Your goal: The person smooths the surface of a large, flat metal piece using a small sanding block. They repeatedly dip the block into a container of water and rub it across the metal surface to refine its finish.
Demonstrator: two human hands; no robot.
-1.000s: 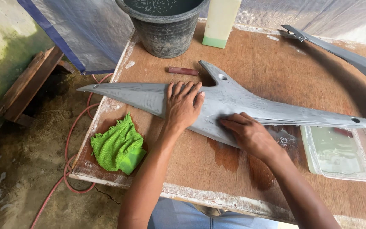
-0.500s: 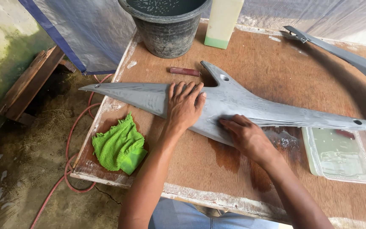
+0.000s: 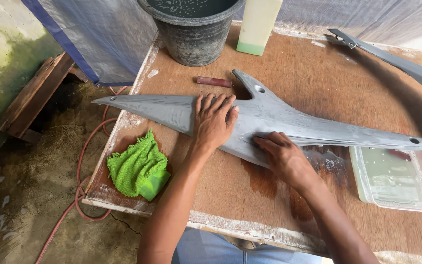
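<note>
- The grey panel (image 3: 269, 122) is lying across the wooden table (image 3: 318, 73); the left hand (image 3: 214, 122) is pressing flat on it, fingers spread; the right hand (image 3: 284, 156) is curling on its near edge, perhaps over something, though I cannot tell.
- Rubbing probably calls for steady pressure; the panel's tip is overhanging the table's left edge, the green cloth (image 3: 137, 166) sitting nearer than the panel, the tray (image 3: 396, 178) under its right end.

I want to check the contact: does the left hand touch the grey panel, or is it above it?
Touching. The head view shows the left hand lying flat, palm down, on the grey panel, with no gap.

panel (image 3: 279, 122): across the table (image 3: 318, 78)
bucket (image 3: 191, 29): behind the panel
cloth (image 3: 137, 166): left front
tray (image 3: 396, 178): right front
</note>
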